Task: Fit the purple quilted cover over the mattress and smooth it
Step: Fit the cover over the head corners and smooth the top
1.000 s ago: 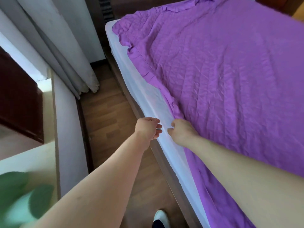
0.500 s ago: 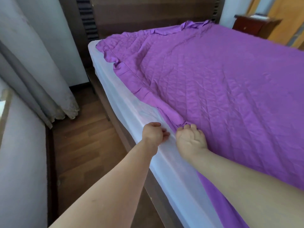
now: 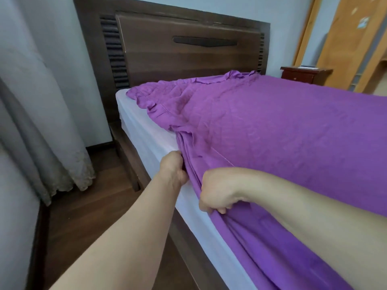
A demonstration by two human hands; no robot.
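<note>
The purple quilted cover (image 3: 282, 132) lies across the top of the white mattress (image 3: 144, 137). Its frilled left edge hangs partway down the mattress side near me and sits bunched on top toward the headboard corner. My left hand (image 3: 173, 169) grips the cover's edge against the mattress side. My right hand (image 3: 216, 191) grips a gathered fold of the same edge a little closer to me. The white mattress side shows bare from the hands to the headboard.
A dark wooden headboard (image 3: 188, 51) stands at the far end, with the bed frame (image 3: 129, 162) below the mattress. Grey curtains (image 3: 37, 122) hang at left over a wood floor (image 3: 88, 206). A dark nightstand (image 3: 303, 75) and an orange door (image 3: 351, 42) are at far right.
The view rose and came lower beside the bed. Both hands moved from lightly touching the edge to gripping it, and the cover's edge now hangs down over the mattress side at my hands.
</note>
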